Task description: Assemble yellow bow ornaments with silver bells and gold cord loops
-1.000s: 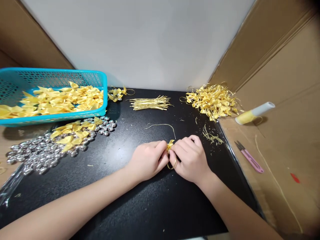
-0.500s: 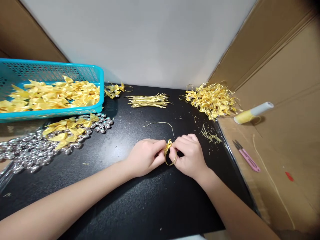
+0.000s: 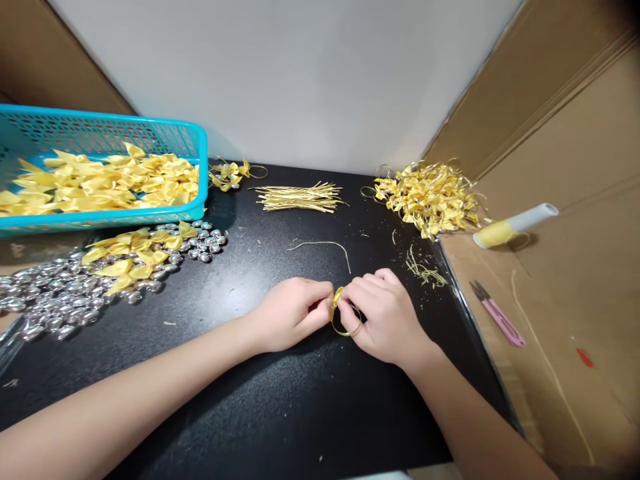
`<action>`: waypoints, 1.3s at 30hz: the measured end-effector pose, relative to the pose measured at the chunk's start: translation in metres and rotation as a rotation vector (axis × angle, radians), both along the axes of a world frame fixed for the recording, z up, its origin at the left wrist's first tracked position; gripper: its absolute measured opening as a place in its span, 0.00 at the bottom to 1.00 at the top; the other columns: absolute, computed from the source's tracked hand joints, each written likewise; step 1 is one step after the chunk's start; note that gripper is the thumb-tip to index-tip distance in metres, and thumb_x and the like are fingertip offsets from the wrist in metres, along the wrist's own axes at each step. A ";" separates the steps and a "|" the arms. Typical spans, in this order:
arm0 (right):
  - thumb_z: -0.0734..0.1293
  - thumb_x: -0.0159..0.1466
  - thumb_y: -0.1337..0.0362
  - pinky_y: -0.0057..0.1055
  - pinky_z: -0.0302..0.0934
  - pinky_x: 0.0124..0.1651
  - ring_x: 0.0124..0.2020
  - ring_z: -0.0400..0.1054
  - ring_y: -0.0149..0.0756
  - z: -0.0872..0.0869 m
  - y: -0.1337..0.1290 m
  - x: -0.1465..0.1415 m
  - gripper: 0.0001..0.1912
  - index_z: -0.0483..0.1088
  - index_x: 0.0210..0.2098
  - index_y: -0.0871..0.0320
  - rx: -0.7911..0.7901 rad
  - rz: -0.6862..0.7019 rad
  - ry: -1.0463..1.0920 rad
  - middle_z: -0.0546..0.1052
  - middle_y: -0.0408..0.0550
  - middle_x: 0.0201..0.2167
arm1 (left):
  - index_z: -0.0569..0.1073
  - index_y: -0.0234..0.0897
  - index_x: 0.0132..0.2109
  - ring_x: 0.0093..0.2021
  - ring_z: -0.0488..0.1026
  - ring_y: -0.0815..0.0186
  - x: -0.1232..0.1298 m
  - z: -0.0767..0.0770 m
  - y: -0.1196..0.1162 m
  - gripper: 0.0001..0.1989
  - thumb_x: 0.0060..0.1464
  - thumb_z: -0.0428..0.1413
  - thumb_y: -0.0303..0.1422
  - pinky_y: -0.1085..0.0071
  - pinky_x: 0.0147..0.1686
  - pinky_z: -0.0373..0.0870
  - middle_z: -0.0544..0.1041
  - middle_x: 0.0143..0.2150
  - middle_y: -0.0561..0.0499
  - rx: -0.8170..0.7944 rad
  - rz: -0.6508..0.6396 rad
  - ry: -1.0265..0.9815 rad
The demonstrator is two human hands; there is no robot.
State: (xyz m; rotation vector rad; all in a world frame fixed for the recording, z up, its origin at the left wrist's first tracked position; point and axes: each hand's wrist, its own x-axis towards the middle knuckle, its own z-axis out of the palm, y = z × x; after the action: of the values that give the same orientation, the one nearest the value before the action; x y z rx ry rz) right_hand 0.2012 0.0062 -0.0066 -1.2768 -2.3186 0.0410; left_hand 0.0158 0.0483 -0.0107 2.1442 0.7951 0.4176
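Both hands meet over the middle of the black table (image 3: 280, 413). My left hand (image 3: 293, 313) and my right hand (image 3: 383, 313) pinch a small yellow ribbon bow (image 3: 337, 298) between their fingertips. A thin gold wire loop (image 3: 344, 328) hangs from the bow down to the table. A single loose gold wire (image 3: 325, 248) lies just beyond the hands.
A turquoise basket (image 3: 195, 143) full of yellow ribbon pieces stands at the back left, with silver beads (image 3: 55, 300) and more ribbons in front. A bundle of gold wires (image 3: 297, 197) and a heap of finished bows (image 3: 430, 197) lie at the back. Thread spool (image 3: 510, 227) and pink snips (image 3: 497, 313) rest on cardboard at right.
The hands stay together on the bow; the gold loop now hangs a little lower and wider beneath it. The view has shifted slightly.
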 end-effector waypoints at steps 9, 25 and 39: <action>0.59 0.64 0.69 0.33 0.48 0.35 0.24 0.59 0.30 -0.002 -0.002 -0.001 0.12 0.67 0.25 0.59 -0.156 0.045 0.089 0.70 0.41 0.21 | 0.59 0.37 0.27 0.23 0.60 0.71 -0.002 0.000 0.006 0.13 0.61 0.45 0.30 0.74 0.27 0.56 0.62 0.22 0.57 0.034 -0.114 -0.077; 0.61 0.61 0.70 0.30 0.51 0.30 0.19 0.56 0.27 -0.005 -0.004 -0.009 0.15 0.59 0.18 0.56 0.014 -0.092 0.324 0.61 0.37 0.15 | 0.66 0.37 0.36 0.30 0.67 0.64 0.001 -0.005 -0.010 0.06 0.60 0.48 0.34 0.67 0.34 0.59 0.72 0.30 0.52 0.324 0.052 -0.051; 0.64 0.62 0.71 0.28 0.52 0.30 0.19 0.55 0.26 -0.010 -0.008 -0.018 0.14 0.61 0.20 0.57 0.001 -0.146 0.428 0.62 0.36 0.16 | 0.63 0.38 0.37 0.32 0.67 0.63 0.006 -0.013 -0.012 0.07 0.64 0.45 0.34 0.67 0.34 0.62 0.71 0.32 0.50 0.317 0.184 -0.079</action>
State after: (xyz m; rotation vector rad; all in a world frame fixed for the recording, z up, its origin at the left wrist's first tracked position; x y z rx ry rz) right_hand 0.1837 -0.0017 -0.0162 -1.2883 -1.8590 0.2399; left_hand 0.0216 0.0361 -0.0236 2.3340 0.9347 0.7637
